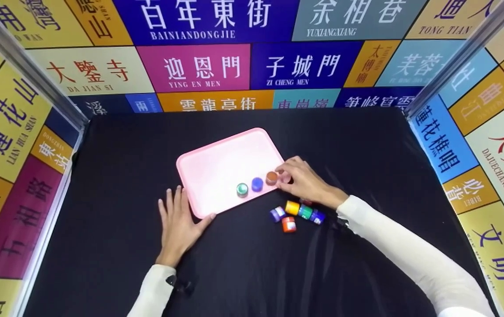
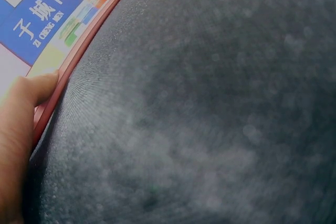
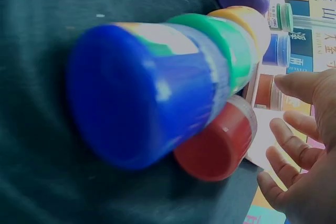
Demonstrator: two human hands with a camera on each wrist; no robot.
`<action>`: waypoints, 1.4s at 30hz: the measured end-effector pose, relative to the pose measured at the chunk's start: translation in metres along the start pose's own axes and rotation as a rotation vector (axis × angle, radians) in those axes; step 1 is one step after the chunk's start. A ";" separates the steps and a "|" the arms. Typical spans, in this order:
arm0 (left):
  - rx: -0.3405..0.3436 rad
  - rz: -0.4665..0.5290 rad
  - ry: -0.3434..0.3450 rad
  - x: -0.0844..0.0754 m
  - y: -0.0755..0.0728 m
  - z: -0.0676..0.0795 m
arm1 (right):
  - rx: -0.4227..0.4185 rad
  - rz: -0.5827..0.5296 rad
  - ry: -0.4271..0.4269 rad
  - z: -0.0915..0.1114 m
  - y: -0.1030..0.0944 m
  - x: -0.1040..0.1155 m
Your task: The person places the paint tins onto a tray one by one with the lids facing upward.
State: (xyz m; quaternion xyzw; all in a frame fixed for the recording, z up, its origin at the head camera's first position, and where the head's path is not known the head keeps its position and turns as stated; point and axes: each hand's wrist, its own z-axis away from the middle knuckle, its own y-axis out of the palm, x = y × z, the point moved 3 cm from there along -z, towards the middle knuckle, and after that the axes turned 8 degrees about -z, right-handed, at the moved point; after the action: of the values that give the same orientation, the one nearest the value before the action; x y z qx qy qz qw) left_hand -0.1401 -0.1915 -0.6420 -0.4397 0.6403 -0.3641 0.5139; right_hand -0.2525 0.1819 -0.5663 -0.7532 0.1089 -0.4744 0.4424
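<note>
On a pink tray [image 1: 221,171] stand three small paint jars in a slanted row: a green jar [image 1: 242,190], a blue jar [image 1: 257,184] and a brown jar [image 1: 272,178]. My right hand [image 1: 300,178] is at the tray's right corner beside the brown jar. In the right wrist view its fingers are spread, and one fingertip [image 3: 286,82] overlaps the brown jar's lid end. My left hand [image 1: 179,224] lies at the tray's near left corner, fingers extended along the left side and thumb [image 2: 44,87] against the front rim.
Right of the tray on the black cloth [image 1: 243,264] lie a yellow jar [image 1: 292,207], a green jar [image 1: 305,212], a blue jar [image 1: 317,216], a purple jar [image 1: 277,214] and an orange-red jar [image 1: 289,224]. A dark red jar [image 3: 215,145] lies partly hidden. Printed walls [image 1: 194,66] enclose the table.
</note>
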 end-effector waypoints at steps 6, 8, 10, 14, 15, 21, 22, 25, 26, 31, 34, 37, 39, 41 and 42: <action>0.024 -0.002 -0.008 0.000 0.000 0.000 | -0.005 -0.029 0.024 0.017 -0.004 -0.004; 0.027 -0.002 -0.008 0.000 0.000 0.000 | -0.011 -0.034 0.022 0.022 -0.005 -0.004; 0.030 -0.002 -0.007 0.000 0.000 0.000 | -0.017 -0.038 0.018 0.027 -0.006 -0.006; 0.039 0.001 -0.009 0.000 0.001 -0.001 | -0.034 -0.042 0.024 0.037 -0.007 -0.009; 0.041 0.001 -0.010 0.000 0.001 -0.001 | -0.038 -0.046 0.028 0.040 -0.007 -0.009; 0.045 -0.003 -0.012 0.000 0.002 -0.001 | -0.055 -0.063 0.039 0.054 -0.011 -0.014; 0.044 -0.004 -0.012 0.000 0.002 -0.001 | -0.058 -0.062 0.041 0.056 -0.011 -0.015; 0.039 -0.004 -0.012 0.000 0.002 -0.001 | -0.068 -0.061 0.043 0.062 -0.013 -0.018; 0.038 -0.004 -0.011 0.000 0.002 -0.001 | -0.071 -0.063 0.047 0.064 -0.013 -0.018; 0.035 -0.004 -0.011 0.000 0.001 -0.002 | -0.079 -0.072 0.061 0.071 -0.016 -0.020; 0.034 -0.004 -0.011 0.000 0.000 -0.002 | -0.087 -0.071 0.058 0.076 -0.017 -0.020; 0.037 -0.004 -0.010 0.000 0.000 -0.002 | -0.097 -0.076 0.052 0.080 -0.017 -0.021; 0.043 -0.007 -0.008 0.000 0.001 -0.001 | -0.103 -0.082 0.053 0.083 -0.017 -0.021; 0.047 -0.010 -0.010 0.000 0.001 0.000 | -0.103 -0.088 0.065 0.087 -0.017 -0.022; 0.048 -0.011 -0.010 0.000 0.000 0.000 | -0.103 -0.091 0.074 0.088 -0.016 -0.022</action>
State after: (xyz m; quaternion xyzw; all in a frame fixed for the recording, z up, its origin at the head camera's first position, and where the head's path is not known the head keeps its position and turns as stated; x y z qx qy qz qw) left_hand -0.1405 -0.1911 -0.6423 -0.4328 0.6263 -0.3799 0.5255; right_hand -0.1968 0.2542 -0.5814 -0.7611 0.1152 -0.5153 0.3768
